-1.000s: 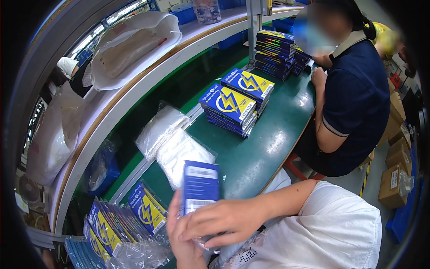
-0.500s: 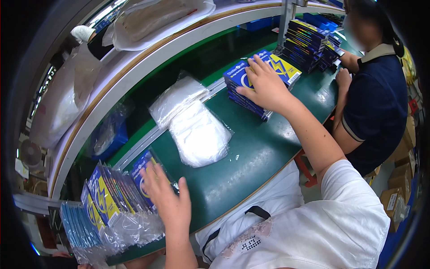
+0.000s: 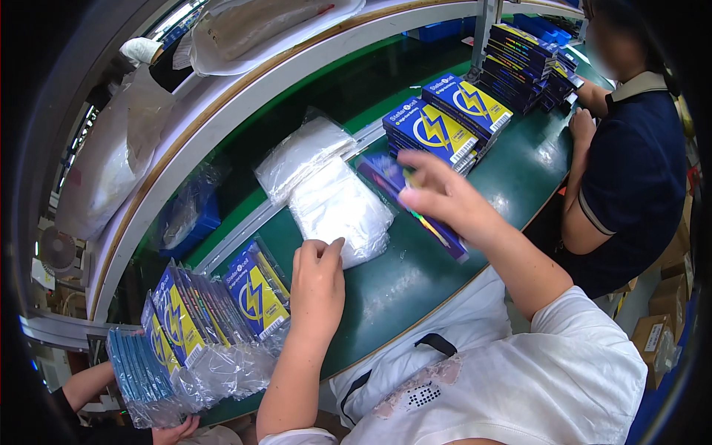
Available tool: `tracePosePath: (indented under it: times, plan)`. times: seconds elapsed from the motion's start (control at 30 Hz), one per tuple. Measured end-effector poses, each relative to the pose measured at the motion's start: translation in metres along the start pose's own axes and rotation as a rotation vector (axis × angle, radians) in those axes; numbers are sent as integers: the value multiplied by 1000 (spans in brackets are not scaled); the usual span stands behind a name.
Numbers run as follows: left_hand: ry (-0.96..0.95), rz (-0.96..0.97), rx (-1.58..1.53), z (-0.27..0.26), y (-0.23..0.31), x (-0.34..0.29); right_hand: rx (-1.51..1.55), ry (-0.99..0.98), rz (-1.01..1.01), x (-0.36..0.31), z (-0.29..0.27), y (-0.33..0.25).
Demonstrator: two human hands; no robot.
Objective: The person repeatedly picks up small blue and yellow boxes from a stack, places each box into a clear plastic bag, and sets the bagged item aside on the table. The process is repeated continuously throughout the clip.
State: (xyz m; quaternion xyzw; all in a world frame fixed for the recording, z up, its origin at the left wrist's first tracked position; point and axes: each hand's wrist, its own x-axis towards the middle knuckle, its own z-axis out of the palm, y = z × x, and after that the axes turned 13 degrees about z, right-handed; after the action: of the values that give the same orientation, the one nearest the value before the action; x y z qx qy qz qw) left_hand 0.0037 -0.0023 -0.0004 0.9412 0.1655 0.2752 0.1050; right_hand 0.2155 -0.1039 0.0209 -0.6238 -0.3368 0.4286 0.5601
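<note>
Between the thumb and fingers of my right hand [image 3: 445,196], a thin blue-and-yellow box [image 3: 426,226] is held tilted on edge, smeared by motion. My left hand [image 3: 319,285] is at the near left edge of a pile of clear plastic bags [image 3: 337,211], its fingers bent and pinching at the topmost bag. Beyond my right hand stand two stacks of the same boxes, a nearer stack [image 3: 430,130] and a farther stack [image 3: 471,104]. At my left, boxes in clear bags [image 3: 256,289] stand on edge in a row.
A person in a dark blue shirt [image 3: 630,170] sits at the right beside tall box stacks [image 3: 515,67]. Another person's hand [image 3: 178,430] touches the bagged row at lower left. A blue bin [image 3: 189,222] and a raised shelf edge [image 3: 245,55] line the green table's [image 3: 386,297] far side.
My right hand has come off the stack toward me with a box; two stacks now show there. My left hand has moved right from the bagged boxes to the plastic bags. Another person's hands appear lower left.
</note>
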Motion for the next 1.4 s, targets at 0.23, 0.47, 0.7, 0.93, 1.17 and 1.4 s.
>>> tracePosePath:
  times: [0.23, 0.47, 0.7, 0.93, 1.17, 1.4]
  plan:
    - [157, -71, -255, -3, -5, -3, 726, -634, 466, -16, 25, 40]
    - [166, -403, -466, -3, -19, -7, 664, -627, 456, 6, 39, 46]
    - [222, -600, -648, 4, -19, -14, 498, -478, 489, -4, 27, 42]
    - [170, -201, -278, -4, 3, -9, 378, -150, 306, -16, 50, 50]
    - [351, -391, -642, -3, 9, -25, 552, -42, 267, -21, 62, 47]
    - [558, -647, -1429, 9, 32, -20, 142, -158, 265, -31, 67, 47]
